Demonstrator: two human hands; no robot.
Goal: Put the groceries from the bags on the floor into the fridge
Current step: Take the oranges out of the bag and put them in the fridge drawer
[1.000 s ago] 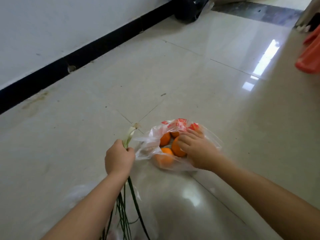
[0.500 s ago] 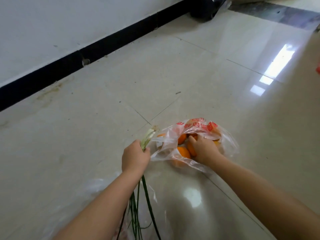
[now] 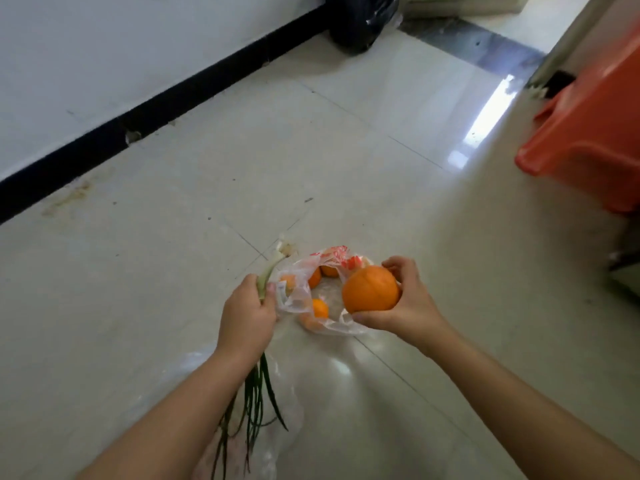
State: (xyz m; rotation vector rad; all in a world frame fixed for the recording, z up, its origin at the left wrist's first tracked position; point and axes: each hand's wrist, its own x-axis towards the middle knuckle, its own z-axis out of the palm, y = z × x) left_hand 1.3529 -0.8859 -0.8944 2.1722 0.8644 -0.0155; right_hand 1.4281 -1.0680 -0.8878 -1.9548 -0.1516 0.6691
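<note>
Above, the right hand [image 3: 405, 303] curls thumb and fingers around an orange [image 3: 370, 289] held over the open plastic bag [image 3: 304, 289] on the floor [image 3: 173, 271], while the left hand [image 3: 246, 315] grips spring onions [image 3: 258, 400] in a closed fist beside the bag.

We see a black bag [image 3: 360, 19] near the white wall [image 3: 104, 57], and an orange plastic stool [image 3: 595, 133] at right.
</note>
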